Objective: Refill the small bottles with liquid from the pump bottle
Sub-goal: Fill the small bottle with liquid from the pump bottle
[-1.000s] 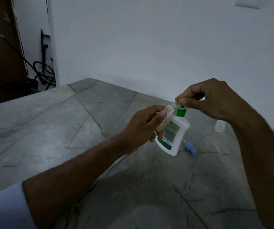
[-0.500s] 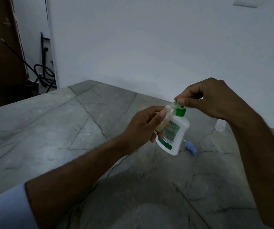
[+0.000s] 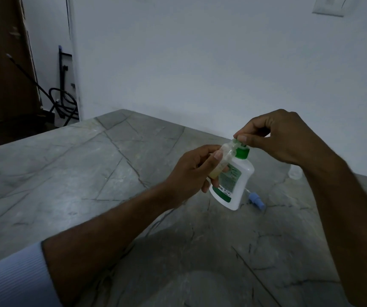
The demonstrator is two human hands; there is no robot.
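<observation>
Pump bottle (image 3: 233, 185) amid broad bare table (image 3: 72, 173), edges distant.

So the white plastic pump bottle (image 3: 238, 185) has a smooth, slightly glossy shell w/ a printed green paper-ish label stuck on the front, and its green collar (image 3: 242, 152) is plastic too, more matt. The small clear plastic bottle (image 3: 222, 161) pressed against it looks see-through but kinda cloudy, w/ yellowish liquid inside. The grey stone tabletop (image 3: 72, 173) reads like polished marble: smooth, dull sheen, dark veins and crack lines all over. Little blue plastic cap (image 3: 256, 199) lying on it looks matt. 2nd clear small bottle (image 3: 295, 172) at the back is translucent plastic, blurry tho. Pale blue ribbed cloth sleeve (image 3: 12, 278) bottom left, wall (image 3: 200, 63) is flat matt white paint.
</observation>
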